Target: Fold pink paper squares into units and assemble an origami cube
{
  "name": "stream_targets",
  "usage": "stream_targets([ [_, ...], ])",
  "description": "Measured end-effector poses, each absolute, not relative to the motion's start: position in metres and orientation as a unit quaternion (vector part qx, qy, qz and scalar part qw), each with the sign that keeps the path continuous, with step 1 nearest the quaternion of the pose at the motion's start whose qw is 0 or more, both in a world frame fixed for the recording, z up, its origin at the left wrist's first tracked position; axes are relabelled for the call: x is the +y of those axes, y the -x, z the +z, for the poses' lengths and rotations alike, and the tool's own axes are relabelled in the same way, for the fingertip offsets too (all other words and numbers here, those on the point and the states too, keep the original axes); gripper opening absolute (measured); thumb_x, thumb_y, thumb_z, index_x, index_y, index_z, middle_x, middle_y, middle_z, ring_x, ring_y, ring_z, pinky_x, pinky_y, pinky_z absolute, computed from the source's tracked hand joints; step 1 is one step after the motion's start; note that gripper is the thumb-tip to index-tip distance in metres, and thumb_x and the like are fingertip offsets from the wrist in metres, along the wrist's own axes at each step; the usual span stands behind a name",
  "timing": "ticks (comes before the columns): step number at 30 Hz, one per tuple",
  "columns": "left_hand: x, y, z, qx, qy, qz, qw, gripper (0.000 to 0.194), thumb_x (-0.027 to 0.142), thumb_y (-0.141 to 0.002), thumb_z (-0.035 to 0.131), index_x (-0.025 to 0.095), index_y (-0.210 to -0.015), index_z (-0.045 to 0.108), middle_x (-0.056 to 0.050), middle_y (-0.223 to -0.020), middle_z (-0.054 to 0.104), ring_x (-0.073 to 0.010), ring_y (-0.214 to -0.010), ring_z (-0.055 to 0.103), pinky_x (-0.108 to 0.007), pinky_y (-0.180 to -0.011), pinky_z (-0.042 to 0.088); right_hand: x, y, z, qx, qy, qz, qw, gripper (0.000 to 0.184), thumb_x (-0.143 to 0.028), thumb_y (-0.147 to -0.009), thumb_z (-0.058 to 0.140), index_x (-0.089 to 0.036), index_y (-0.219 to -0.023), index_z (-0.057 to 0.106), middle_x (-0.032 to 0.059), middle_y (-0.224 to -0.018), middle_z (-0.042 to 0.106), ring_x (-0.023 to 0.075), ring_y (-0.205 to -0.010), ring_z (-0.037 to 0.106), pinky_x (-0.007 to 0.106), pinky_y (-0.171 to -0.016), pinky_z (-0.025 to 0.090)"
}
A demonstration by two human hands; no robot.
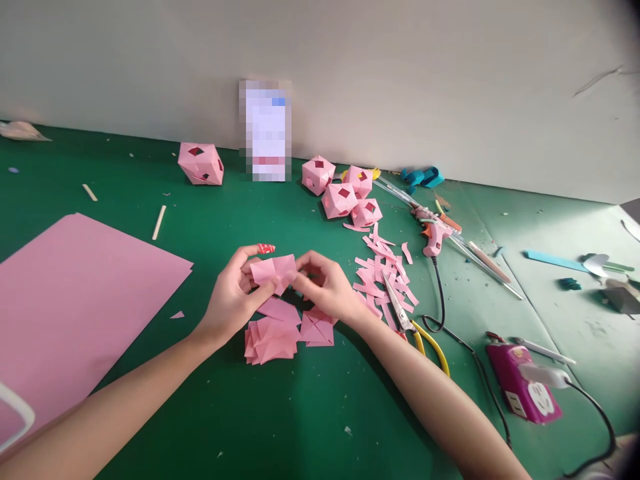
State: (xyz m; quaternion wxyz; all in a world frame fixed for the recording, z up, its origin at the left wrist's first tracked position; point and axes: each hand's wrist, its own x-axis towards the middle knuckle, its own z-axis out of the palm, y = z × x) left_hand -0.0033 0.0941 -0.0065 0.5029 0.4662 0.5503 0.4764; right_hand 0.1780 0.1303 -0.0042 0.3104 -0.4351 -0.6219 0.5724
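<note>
A small pink paper square [274, 268] with creases across it is held up between both hands. My left hand [237, 287] pinches its left side, thumb in front; red patterned tape or a bandage wraps one fingertip. The fingers of my right hand [323, 280] close on its right edge. Below, on the green table, lies a stack of creased pink paper squares [273, 340]. Beside it rests a folded pink square [317, 328] with crossing creases. To the right, scissors [407, 323] with yellow handles lie partly on a heap of pink paper strips [383, 273].
Large pink sheets [85, 300] cover the left. Pink paper polyhedra [340, 200] sit at the back, with another polyhedron [201, 164] farther left. A blurred phone [267, 133] leans on the wall. At right are a pink glue gun [435, 237] with its cord and a magenta power strip [523, 383].
</note>
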Motion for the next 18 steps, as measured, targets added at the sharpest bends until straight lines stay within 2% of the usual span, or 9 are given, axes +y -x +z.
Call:
stream_targets([
  [3, 0.093, 0.004, -0.006, 0.547, -0.505, 0.433, 0.509, 0.049, 0.028, -0.077, 0.074, 0.022, -0.122, 0.056, -0.004, -0.098, 0.07, -0.0219, -0.086, 0.072, -0.036, -0.078, 0.061, 0.135, -0.18, -0.003, -0.542, 0.43, 0.623, 0.365, 0.035, -0.054, -0.088, 0.063, -0.02, -0.09, 0.062, 0.0012, -0.08, 0.061, 0.0122, -0.068, 0.056, 0.023, -0.054, 0.05],
  [9, 0.092, 0.005, -0.005, 0.539, -0.483, 0.441, 0.53, 0.05, 0.03, -0.079, 0.072, 0.021, -0.125, 0.054, -0.007, -0.107, 0.07, -0.0232, -0.093, 0.071, -0.036, -0.078, 0.062, 0.139, -0.183, -0.003, -0.504, 0.415, 0.659, 0.374, 0.036, -0.053, -0.084, 0.07, -0.017, -0.078, 0.064, 0.0008, -0.074, 0.062, 0.0102, -0.063, 0.056, 0.021, -0.053, 0.048],
  [12, 0.093, 0.005, -0.005, 0.54, -0.47, 0.454, 0.53, 0.051, 0.029, -0.078, 0.073, 0.02, -0.125, 0.054, -0.006, -0.104, 0.07, -0.0217, -0.091, 0.071, -0.035, -0.079, 0.062, 0.139, -0.187, -0.003, -0.521, 0.406, 0.663, 0.352, 0.035, -0.051, -0.084, 0.07, -0.017, -0.082, 0.067, -0.0006, -0.071, 0.063, 0.0089, -0.059, 0.054, 0.021, -0.055, 0.047],
  [15, 0.094, 0.005, -0.007, 0.534, -0.462, 0.473, 0.526, 0.051, 0.031, -0.078, 0.075, 0.019, -0.123, 0.055, -0.005, -0.099, 0.07, -0.0203, -0.088, 0.071, -0.034, -0.079, 0.062, 0.139, -0.19, -0.003, -0.552, 0.39, 0.673, 0.301, 0.032, -0.048, -0.081, 0.075, -0.017, -0.089, 0.071, 0.0006, -0.077, 0.065, 0.0103, -0.065, 0.057, 0.022, -0.057, 0.047],
  [18, 0.094, 0.006, -0.009, 0.528, -0.462, 0.481, 0.526, 0.05, 0.032, -0.079, 0.074, 0.019, -0.123, 0.056, -0.005, -0.097, 0.071, -0.0207, -0.087, 0.071, -0.034, -0.077, 0.062, 0.139, -0.191, -0.004, -0.581, 0.395, 0.66, 0.265, 0.03, -0.044, -0.079, 0.078, -0.015, -0.087, 0.074, 0.0012, -0.077, 0.067, 0.0102, -0.064, 0.056, 0.022, -0.057, 0.046],
])
